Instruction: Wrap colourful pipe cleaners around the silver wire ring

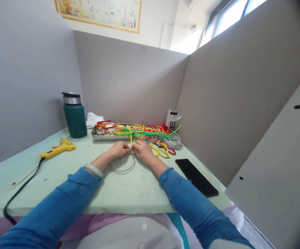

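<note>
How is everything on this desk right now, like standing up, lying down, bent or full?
left hand: fingers pinched at the gray loop
right hand: fingers pinched there too
gray loop: bent into a round shape
green bottle: standing upright
yellow glue gun: lying down, cord attached; can't tell if it's on
black phone: lying flat, dark
metal tray: filled with colorful bits
</note>
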A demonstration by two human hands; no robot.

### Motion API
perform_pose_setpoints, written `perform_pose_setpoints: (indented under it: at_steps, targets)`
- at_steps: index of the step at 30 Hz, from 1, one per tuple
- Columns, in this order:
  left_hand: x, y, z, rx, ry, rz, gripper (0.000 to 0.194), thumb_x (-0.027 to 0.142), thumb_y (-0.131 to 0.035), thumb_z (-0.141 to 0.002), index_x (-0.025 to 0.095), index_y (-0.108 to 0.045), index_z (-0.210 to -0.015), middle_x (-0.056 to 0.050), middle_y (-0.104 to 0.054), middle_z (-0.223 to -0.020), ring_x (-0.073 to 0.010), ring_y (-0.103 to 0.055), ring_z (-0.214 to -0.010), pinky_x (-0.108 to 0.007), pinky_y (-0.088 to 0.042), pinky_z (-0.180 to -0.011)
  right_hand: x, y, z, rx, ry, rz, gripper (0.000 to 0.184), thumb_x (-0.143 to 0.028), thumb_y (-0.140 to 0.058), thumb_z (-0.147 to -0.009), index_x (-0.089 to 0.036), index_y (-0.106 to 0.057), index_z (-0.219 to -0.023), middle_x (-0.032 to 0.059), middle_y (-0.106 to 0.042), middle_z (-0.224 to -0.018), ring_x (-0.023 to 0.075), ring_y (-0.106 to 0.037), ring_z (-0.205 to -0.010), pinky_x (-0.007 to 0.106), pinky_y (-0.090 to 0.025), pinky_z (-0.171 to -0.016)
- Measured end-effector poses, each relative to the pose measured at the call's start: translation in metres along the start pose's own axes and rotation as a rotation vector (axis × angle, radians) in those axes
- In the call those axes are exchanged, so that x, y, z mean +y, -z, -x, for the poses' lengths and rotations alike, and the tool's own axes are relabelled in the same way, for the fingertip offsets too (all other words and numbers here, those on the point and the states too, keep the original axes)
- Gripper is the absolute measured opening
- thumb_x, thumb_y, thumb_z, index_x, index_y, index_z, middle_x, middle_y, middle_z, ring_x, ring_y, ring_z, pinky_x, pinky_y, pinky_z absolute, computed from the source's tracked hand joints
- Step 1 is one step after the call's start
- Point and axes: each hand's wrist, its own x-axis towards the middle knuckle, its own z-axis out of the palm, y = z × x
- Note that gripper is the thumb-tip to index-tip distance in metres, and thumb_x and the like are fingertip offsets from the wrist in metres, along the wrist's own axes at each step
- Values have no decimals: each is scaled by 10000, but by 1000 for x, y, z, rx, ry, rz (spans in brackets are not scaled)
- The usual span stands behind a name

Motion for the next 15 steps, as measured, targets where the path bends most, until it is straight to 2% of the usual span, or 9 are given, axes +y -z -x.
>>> perform_pose_setpoints:
  at_steps: [7,15]
  targets:
    - [-1,-1,-1,-19,12,13,295,383,-498,-656,133,-654,-627,9,-537,-511,-90,-396,-464,-217,-272,-472,6,-7,-1,-17,-16,-115,123,-220,-524,-803,-210,-628,-868,13,-631,-867,125,-547,-792,211,-354,-664]
    - [-2,-1,-2,4,2,-25,341,405,-533,-625,145,-715,-750,5,-601,-579,-108,-453,-525,-220,-300,-502,7,-11,-1,-7,-47,-83,151,-237,-497,-819,-212,-641,-859,14,-641,-844,127,-543,-746,213,-343,-627]
